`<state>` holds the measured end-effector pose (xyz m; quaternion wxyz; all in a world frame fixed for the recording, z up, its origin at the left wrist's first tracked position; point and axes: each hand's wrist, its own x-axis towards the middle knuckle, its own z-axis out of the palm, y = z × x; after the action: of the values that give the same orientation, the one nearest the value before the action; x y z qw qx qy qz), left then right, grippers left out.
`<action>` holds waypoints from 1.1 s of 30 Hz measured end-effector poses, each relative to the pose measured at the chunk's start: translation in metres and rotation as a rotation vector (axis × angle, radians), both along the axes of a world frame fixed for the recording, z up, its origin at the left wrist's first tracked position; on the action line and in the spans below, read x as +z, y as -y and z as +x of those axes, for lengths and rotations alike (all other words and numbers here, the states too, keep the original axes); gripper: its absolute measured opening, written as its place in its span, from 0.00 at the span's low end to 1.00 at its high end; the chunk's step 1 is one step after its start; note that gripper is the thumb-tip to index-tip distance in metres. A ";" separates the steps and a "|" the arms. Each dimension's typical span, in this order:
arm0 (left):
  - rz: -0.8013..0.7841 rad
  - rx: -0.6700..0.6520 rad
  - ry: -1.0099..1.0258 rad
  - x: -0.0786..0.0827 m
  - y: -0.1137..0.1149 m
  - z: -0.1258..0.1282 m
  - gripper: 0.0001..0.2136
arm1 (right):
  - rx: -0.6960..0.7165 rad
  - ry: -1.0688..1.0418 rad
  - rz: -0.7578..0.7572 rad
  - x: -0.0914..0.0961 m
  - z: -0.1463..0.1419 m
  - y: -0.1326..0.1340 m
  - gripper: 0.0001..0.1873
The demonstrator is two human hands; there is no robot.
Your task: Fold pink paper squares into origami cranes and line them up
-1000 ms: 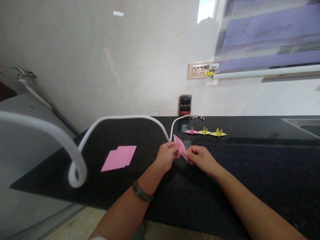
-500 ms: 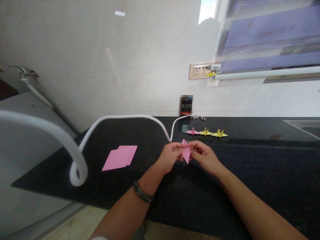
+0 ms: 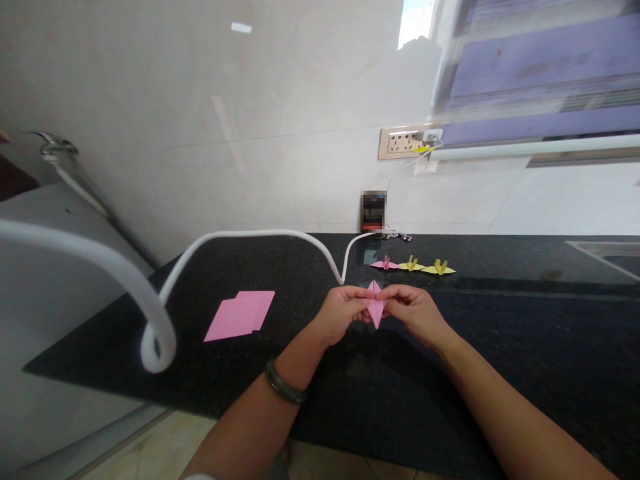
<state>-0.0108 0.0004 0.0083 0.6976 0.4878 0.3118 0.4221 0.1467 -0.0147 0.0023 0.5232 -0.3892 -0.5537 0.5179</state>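
Pink folded paper is pinched in the fingers of the left hand and right hand, near three cranes.

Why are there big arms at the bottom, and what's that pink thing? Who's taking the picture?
There's no robot here, just a person. The camera is worn on their head and looks forward and down, so you see roughly what they would see. That's why the arms reach in from the bottom.

The left hand and the right hand are pinching a folded pink paper between them, one from each side. There's a bangle on the left wrist.

On the dark counter lie flat pink sheets, overlapping, over to the left. Farther back sit three little folded shapes that look like birds: one pink, two yellow. The bendy white tube runs out of the picture on the left.
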 end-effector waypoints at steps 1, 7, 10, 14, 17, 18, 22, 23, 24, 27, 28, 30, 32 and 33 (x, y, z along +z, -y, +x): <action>-0.005 -0.021 0.021 0.000 0.000 -0.001 0.10 | 0.011 0.002 -0.001 0.001 0.000 0.001 0.07; -0.013 -0.045 0.061 0.001 -0.001 -0.004 0.11 | 0.065 0.036 0.003 0.006 0.001 0.001 0.12; -0.016 -0.028 0.027 0.001 0.000 -0.004 0.10 | 0.030 0.102 0.048 0.006 0.002 0.000 0.10; 0.016 -0.010 -0.016 0.001 0.001 -0.002 0.12 | -0.058 0.225 0.116 0.004 0.003 -0.002 0.10; 0.064 0.023 -0.070 0.001 0.002 0.000 0.13 | -0.090 0.254 0.140 0.002 0.003 -0.002 0.11; 0.076 0.039 -0.089 0.002 0.002 0.000 0.13 | -0.089 0.253 0.144 0.001 0.002 -0.002 0.11; 0.142 0.122 -0.165 0.002 0.003 0.004 0.11 | -0.081 0.247 0.147 0.000 -0.001 -0.001 0.12; 0.160 0.137 -0.184 0.001 0.003 0.005 0.11 | -0.083 0.246 0.142 -0.001 -0.002 -0.001 0.13; 0.178 0.149 -0.200 0.000 0.003 0.005 0.11 | -0.087 0.244 0.135 -0.002 -0.003 -0.001 0.13; 0.221 0.170 -0.230 -0.005 0.002 0.006 0.11 | -0.091 0.222 0.102 -0.003 -0.005 -0.002 0.14; 0.234 0.173 -0.236 -0.006 0.002 0.006 0.11 | -0.091 0.206 0.087 -0.004 -0.005 -0.002 0.14; 0.253 0.178 -0.251 -0.009 0.002 0.006 0.10 | -0.095 0.169 0.056 -0.005 -0.006 -0.002 0.15; 0.268 0.181 -0.262 -0.010 0.001 0.006 0.10 | -0.099 0.143 0.031 -0.006 -0.007 -0.002 0.15; 0.274 0.182 -0.263 -0.009 0.001 0.006 0.10 | -0.102 0.135 0.023 -0.006 -0.008 -0.002 0.15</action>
<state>-0.0048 -0.0008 -0.0012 0.5373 0.5988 0.3826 0.4543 0.1389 -0.0131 -0.0037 0.5146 -0.4450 -0.5731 0.4568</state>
